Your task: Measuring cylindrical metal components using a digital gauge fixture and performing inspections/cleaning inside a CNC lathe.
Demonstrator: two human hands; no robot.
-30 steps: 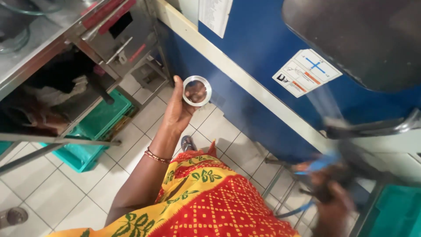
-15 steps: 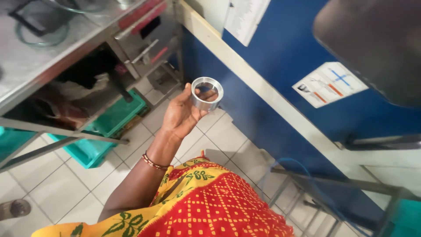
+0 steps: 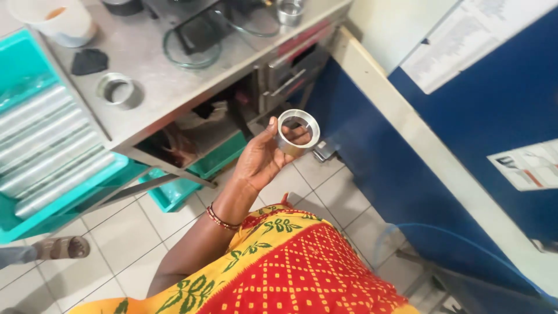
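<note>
The right hand is out of frame, while the left hand, raised palm-up beside the bench, grips 1 metal ring in its fingertips.

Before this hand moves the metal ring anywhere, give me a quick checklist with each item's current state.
1. Left hand grips the metal ring between thumb and fingers: ok.
2. Ring bore open, nothing lodged inside: ok.
3. Ring surface free of defects: cannot tell, too small.
4. Bare space on the steel table beside the second ring: ok.
5. Right hand ready to help: cannot tell, not in view.
6. Floor path: not ok, another person's sandalled foot stands near the teal tray.
</note>
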